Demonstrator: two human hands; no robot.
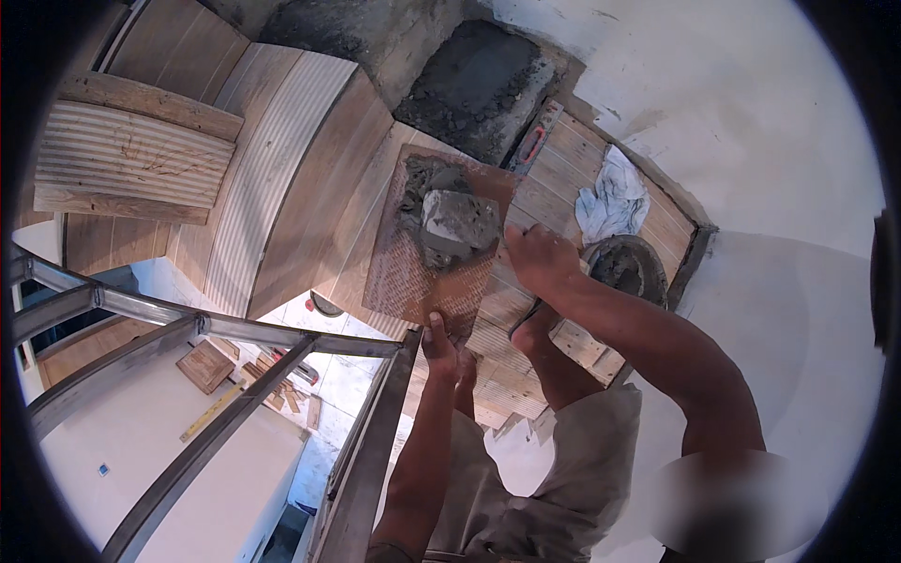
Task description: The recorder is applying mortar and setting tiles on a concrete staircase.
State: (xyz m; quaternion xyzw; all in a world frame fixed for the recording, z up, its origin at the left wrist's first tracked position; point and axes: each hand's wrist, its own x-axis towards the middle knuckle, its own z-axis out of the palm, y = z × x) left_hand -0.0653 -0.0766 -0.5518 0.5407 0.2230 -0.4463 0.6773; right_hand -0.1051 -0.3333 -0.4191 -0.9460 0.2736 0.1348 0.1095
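Item: one brown tile (396,272), textured face up, was positioned over wood-look floor tiles (556,192); left hand (438,342) grasped its near edge, thumb on top. Item: one mortar-smeared trowel (462,223), blade over grey mortar (450,178) on the tile; right hand (542,258) was closed at its handle end, grip mostly hidden. Nearby, right: one bucket (657,263), one pale cloth (615,197)

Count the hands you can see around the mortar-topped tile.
2: the left hand is at the lower edge of the tile, and the right hand is by its right side. No other hands show in this view.
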